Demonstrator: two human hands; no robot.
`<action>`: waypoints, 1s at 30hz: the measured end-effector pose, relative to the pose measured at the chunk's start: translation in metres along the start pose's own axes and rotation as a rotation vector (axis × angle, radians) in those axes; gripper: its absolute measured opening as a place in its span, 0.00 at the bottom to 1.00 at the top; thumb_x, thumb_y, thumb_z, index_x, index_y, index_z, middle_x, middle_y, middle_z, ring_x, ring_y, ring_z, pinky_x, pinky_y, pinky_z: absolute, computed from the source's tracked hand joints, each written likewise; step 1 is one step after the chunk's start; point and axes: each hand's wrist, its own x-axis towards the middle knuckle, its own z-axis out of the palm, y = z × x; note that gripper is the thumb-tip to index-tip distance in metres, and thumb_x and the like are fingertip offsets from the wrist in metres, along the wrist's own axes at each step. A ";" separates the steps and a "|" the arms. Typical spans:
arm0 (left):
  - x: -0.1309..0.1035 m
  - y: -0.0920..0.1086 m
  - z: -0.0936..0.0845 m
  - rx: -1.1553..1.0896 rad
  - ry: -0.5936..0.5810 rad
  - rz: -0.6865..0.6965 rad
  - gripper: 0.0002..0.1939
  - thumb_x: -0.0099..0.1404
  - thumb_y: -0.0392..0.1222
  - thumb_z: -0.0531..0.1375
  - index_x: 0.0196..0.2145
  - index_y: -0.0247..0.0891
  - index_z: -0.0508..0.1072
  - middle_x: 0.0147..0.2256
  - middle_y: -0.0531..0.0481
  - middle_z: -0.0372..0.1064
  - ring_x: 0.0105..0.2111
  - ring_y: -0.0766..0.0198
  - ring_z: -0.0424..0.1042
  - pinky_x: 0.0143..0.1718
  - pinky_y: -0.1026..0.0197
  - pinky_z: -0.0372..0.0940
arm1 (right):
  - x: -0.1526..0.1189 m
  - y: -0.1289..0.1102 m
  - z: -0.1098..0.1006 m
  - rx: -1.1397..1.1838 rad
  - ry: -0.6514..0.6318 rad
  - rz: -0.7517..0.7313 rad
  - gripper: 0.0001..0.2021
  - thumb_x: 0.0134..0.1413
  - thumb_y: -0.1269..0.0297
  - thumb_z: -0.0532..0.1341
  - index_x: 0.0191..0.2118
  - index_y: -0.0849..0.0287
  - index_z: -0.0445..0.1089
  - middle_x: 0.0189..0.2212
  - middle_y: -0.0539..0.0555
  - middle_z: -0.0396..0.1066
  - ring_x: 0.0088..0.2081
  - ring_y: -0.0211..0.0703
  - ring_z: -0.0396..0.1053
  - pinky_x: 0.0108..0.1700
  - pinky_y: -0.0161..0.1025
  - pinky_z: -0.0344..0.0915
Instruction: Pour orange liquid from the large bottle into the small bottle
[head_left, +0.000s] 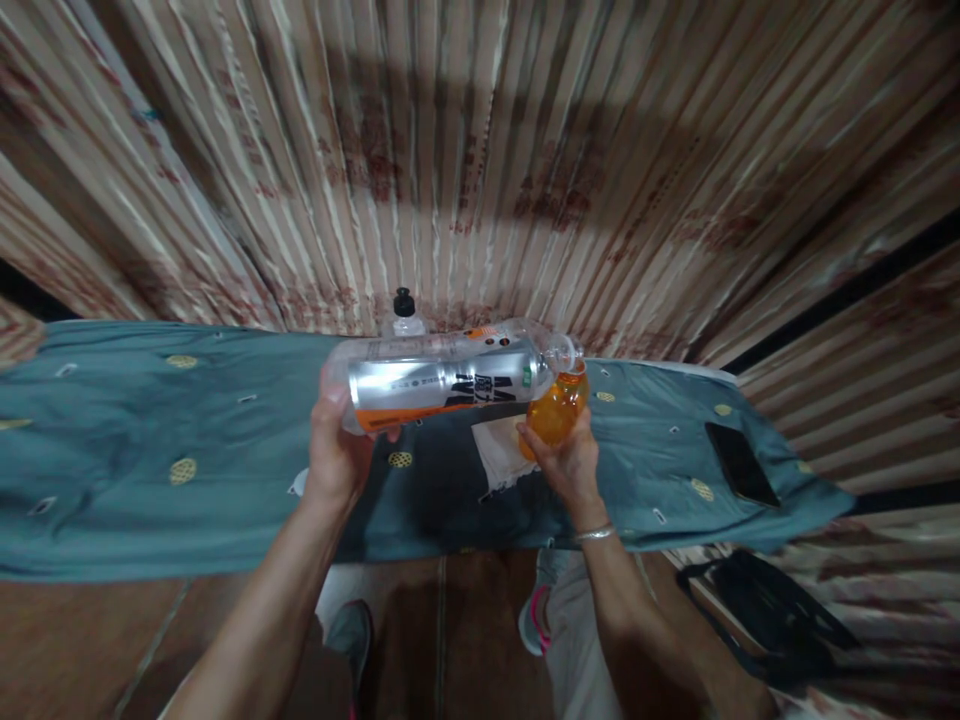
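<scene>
My left hand [337,450] is wrapped round the base of a large clear bottle [442,380] with a silver and orange label. The bottle lies nearly level in the air, its neck pointing right. At its mouth is the top of a small orange bottle [556,410], which my right hand [568,462] grips from below and the right. Whether liquid passes between the two cannot be made out. Beneath the small bottle a white cloth [499,450] lies on the teal table cover [247,430].
Behind the large bottle stands a clear bottle with a black cap [404,305]. A dark phone [741,464] lies on the table's right part. Pleated curtains [465,160] hang behind. A black bag [772,610] is at the lower right.
</scene>
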 end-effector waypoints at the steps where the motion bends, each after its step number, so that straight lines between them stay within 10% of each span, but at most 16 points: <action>1: -0.001 0.001 0.001 -0.001 0.001 -0.006 0.21 0.53 0.56 0.67 0.40 0.41 0.76 0.24 0.51 0.66 0.18 0.64 0.61 0.15 0.61 0.62 | 0.000 0.001 0.000 -0.010 0.003 0.012 0.43 0.44 0.39 0.69 0.60 0.62 0.60 0.53 0.68 0.73 0.54 0.63 0.74 0.51 0.54 0.74; 30: -0.005 -0.005 0.004 -0.034 0.049 -0.113 0.29 0.54 0.58 0.68 0.48 0.39 0.75 0.35 0.46 0.72 0.24 0.62 0.68 0.15 0.63 0.59 | -0.002 -0.003 -0.006 -0.115 0.027 0.192 0.46 0.38 0.30 0.65 0.56 0.63 0.63 0.43 0.68 0.77 0.40 0.63 0.78 0.39 0.51 0.72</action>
